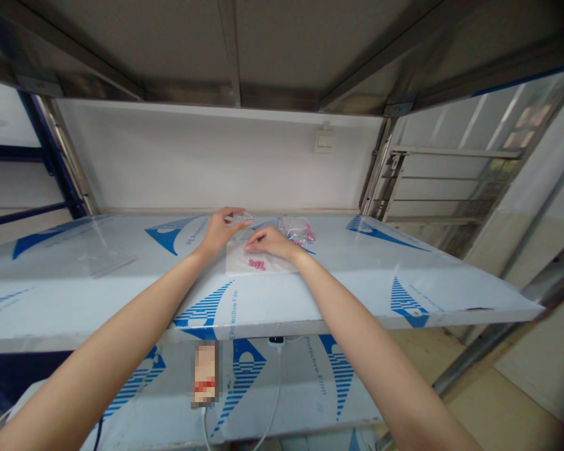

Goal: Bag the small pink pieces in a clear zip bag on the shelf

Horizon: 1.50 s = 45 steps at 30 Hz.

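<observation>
The left hand (220,230) curves, thumb and fingers parted — whether it grips anything thin, I cannot tell. The right hand (269,241) presses its fingertips together, contents too small to see — near pink beads (257,265) on a white sheet (237,265).

Beads (257,265) lie on a sheet (235,265), with a packet (304,233) behind to the right and a bag (113,266) well left.
</observation>
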Each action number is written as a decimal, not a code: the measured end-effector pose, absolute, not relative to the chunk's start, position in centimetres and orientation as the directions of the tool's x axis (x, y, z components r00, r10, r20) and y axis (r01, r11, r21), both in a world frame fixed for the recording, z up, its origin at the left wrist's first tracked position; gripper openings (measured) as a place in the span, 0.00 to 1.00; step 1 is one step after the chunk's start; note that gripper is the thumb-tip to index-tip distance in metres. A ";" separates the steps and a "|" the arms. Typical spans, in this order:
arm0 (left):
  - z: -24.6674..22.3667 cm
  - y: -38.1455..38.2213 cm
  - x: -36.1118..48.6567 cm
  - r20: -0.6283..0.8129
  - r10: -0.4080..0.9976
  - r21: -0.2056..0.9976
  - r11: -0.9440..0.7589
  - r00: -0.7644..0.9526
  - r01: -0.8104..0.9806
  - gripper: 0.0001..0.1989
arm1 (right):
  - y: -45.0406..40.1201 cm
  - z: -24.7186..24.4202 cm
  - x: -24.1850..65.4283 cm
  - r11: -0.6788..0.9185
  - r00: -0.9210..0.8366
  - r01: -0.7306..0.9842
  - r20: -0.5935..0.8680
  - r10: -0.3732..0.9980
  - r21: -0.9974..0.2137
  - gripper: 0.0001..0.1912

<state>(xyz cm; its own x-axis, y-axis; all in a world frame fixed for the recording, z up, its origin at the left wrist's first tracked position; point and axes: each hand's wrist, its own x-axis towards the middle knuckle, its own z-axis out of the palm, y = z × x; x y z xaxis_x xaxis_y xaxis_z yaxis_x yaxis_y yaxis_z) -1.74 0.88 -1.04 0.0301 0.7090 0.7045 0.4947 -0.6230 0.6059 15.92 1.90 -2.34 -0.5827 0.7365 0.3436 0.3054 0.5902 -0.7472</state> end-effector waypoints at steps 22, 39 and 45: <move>-0.8 -0.5 -0.3 0.675 0.725 0.607 -0.651 0.138 0.456 0.21 | 1.8 -0.8 16.2 0.764 -0.037 0.223 0.778 0.627 -0.605 0.05; -0.9 0.3 -1.4 0.692 0.721 0.620 -0.623 0.044 0.477 0.20 | 2.9 -1.6 16.5 0.630 -0.132 0.260 0.619 0.774 -0.732 0.09; -1.5 1.3 -2.2 0.681 0.732 0.622 -0.598 0.026 0.505 0.17 | 2.8 -1.8 16.2 0.662 -0.196 0.197 0.632 0.750 -0.723 0.11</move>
<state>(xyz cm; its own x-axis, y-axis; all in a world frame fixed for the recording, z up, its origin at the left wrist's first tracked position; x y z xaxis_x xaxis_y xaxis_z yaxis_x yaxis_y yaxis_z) -2.22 1.33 -1.50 0.0261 0.7316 0.6812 0.5055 -0.5975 0.6225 16.18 2.78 -1.81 -0.1962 0.7497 0.6321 0.1973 0.6616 -0.7234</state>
